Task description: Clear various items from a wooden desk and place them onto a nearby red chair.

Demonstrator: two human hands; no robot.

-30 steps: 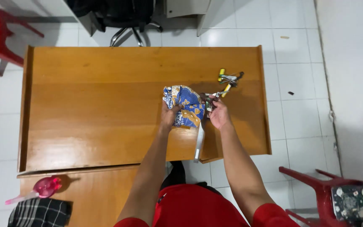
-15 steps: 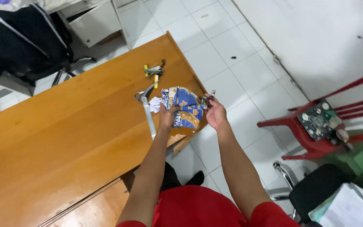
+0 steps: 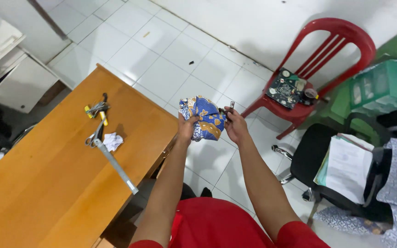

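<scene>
Swinging away from the surface point(image 3: 47, 183) now, both hands have carried the bundle off its edge and out over the white tiled floor point(image 3: 161, 69). Left hand point(image 3: 187, 128) is closed around the blue patterned cloth point(image 3: 203, 117), crumpled and held up at chest level. Right hand point(image 3: 236, 126) pinches a small dark metal piece point(image 3: 230, 105) just beside the cloth. Scissors point(image 3: 93, 135), a crumpled paper point(image 3: 112, 141) and a metal strip point(image 3: 116, 167) lie on the surface, well apart. Beyond the hands, a red chair point(image 3: 331, 41) bears a circuit board point(image 3: 285, 88).
</scene>
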